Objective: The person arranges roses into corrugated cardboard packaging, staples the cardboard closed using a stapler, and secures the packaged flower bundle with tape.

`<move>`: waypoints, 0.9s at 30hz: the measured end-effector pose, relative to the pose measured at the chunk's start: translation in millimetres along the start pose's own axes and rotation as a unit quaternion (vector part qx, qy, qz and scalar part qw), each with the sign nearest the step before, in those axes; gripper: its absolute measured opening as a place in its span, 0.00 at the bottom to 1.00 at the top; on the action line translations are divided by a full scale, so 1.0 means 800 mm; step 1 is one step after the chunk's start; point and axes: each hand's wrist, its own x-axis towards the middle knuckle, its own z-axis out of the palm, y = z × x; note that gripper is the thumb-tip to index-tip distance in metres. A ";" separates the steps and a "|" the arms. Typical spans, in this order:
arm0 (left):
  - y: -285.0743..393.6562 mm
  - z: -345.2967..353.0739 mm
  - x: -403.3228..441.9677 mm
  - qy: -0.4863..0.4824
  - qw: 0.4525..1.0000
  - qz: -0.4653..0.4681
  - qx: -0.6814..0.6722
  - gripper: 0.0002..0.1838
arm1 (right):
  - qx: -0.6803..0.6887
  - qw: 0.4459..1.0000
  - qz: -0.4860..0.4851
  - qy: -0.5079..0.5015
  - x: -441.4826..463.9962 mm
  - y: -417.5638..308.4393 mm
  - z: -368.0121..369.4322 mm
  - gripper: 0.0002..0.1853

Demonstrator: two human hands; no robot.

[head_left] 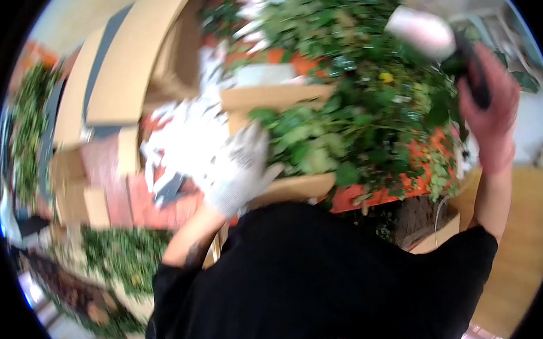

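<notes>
My left hand [238, 166], in a white glove with dark markings, lies flat at the left end of an open cardboard box [274, 96]. Its thumb is spread from the fingers. Leafy green stems [309, 140] fill the box and spill out to the right. Raised at the upper right, my right hand [490, 108] wears a pink glove and is closed around a black handle. That handle belongs to a blurred tool with a pale white-pink roll [422, 32], like a tape dispenser.
Cut greenery [338, 21] is heaped at the back of the red table [176, 210]. White paper-like pieces [182, 137] lie left of the box. A larger open carton [130, 60] stands at the upper left. More greenery [127, 254] lies at the lower left.
</notes>
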 end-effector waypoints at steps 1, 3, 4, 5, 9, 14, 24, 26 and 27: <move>0.002 0.000 -0.006 -0.018 1.000 -0.007 0.001 0.37 | -0.049 0.988 -0.146 -0.018 -0.006 -0.045 0.023 0.25; -0.008 0.005 -0.012 0.020 0.999 0.024 0.029 0.37 | -0.078 0.977 -0.195 -0.032 -0.020 -0.138 0.066 0.25; -0.008 0.009 -0.018 0.002 0.999 0.010 0.033 0.37 | -0.050 0.975 -0.213 -0.019 -0.033 -0.161 0.104 0.24; -0.009 0.008 -0.020 0.008 0.999 0.010 0.031 0.37 | -0.025 0.973 -0.231 -0.007 -0.040 -0.175 0.144 0.23; -0.005 0.006 -0.015 -0.033 0.999 -0.005 0.028 0.35 | 0.005 0.953 -0.178 -0.245 -0.045 -0.186 0.244 0.24; -0.008 0.010 -0.018 -0.020 0.999 0.007 0.025 0.33 | -0.004 0.978 -0.194 -0.071 -0.074 -0.176 0.295 0.29; -0.012 0.011 -0.009 0.021 0.997 0.071 0.012 0.30 | 0.078 0.975 -0.208 0.009 -0.071 -0.190 0.327 0.13; -0.037 0.016 -0.008 0.062 0.994 0.089 -0.027 0.23 | 0.041 0.977 -0.184 -0.100 -0.061 -0.201 0.326 0.13; -0.054 0.019 -0.004 0.100 0.988 0.092 -0.071 0.19 | 0.050 0.978 -0.173 -0.101 -0.056 -0.201 0.326 0.13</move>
